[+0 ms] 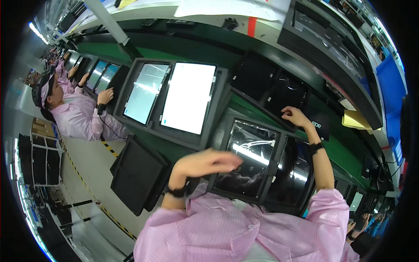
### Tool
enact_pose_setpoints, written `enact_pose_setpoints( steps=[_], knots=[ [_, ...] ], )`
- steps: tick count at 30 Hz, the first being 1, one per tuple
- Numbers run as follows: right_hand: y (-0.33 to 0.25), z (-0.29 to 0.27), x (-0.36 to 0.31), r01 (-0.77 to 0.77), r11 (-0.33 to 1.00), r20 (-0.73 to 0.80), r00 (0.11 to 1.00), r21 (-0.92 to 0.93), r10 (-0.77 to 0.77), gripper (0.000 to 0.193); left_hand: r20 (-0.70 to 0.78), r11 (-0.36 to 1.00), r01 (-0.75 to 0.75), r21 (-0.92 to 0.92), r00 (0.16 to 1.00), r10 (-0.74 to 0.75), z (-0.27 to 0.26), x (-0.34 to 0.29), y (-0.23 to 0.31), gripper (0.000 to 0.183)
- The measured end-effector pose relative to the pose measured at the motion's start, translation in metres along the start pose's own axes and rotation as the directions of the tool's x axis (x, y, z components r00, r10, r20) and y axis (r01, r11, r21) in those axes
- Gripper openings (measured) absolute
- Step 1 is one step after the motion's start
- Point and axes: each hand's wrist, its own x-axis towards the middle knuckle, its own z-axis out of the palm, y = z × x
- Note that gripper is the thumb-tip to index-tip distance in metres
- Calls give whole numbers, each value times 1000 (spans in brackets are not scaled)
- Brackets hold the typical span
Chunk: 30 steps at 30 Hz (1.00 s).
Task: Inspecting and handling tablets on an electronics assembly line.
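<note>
Directly before me lies a black tray [261, 201] with two dark, glossy screen panels, one on the left [244, 174] and one on the right [289, 179]. My left hand [208, 163] is over the near left side of this tray, fingers stretched out and somewhat smeared by motion, with nothing visible in it. Farther off, my right hand [297, 117] is at the near edge of a second tray of dark panels [254, 75]. Its fingers are loosely bent and apart, and I see nothing held. Whether they touch the tray edge I cannot tell.
At left stands a tray [183, 137] with two lit screens [188, 98]. Stacked black trays [139, 174] lean lower left. A co-worker in pink [78, 113] works beyond. A black frame [331, 56] and yellow paper [355, 119] are on the right; a grey post [107, 19] rises far left.
</note>
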Motion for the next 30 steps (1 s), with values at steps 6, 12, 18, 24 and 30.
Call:
enact_pose_setpoints(
  steps=[6, 12, 18, 24, 30],
  knots=[
    [-39, 67, 120, 202, 912, 117, 978, -357, -171, 53, -335, 801, 551, -235, 728, -599, 63, -136, -86, 25],
    [-34, 84, 137, 341, 783, 327, 927, -521, -186, 49, -934, 901, 381, -205, 198, -296, 128, -151, -203, 26],
    [-47, 82, 108, 303, 830, 394, 912, -469, -111, 50, -985, 898, 426, -112, 70, -156, 124, -99, -245, 51],
    [-122, 78, 51, 358, 835, 136, 933, -419, -333, 55, -983, 830, 543, -132, -182, -38, 113, -66, -234, 37],
    [-166, 44, -71, 247, 964, -363, 911, 98, -197, 35, -994, 885, 455, -102, -89, -68, 96, -32, -249, 27]
  ],
)
